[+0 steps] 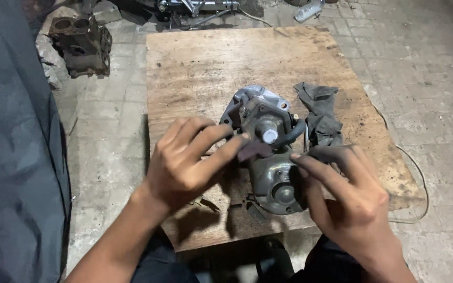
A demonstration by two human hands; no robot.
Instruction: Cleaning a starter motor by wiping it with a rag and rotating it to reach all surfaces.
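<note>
A grimy metal pump-like engine part [268, 152] with a silver shaft stub on top lies on a worn wooden board [200, 68]. My left hand [184, 162] pinches a small dark scrap [254, 150], perhaps sandpaper or cloth, against the part just below the shaft. My right hand [349, 194] rests its fingertips on the part's lower right side, fingers spread. A dark rag [321, 118] lies crumpled right of the part.
A rusty engine block [79, 44] stands on the paved floor at the upper left. A grey tarp or cover [11, 141] fills the left edge. A thin wire [415, 173] trails off the board's right side. Metal clutter lies along the top.
</note>
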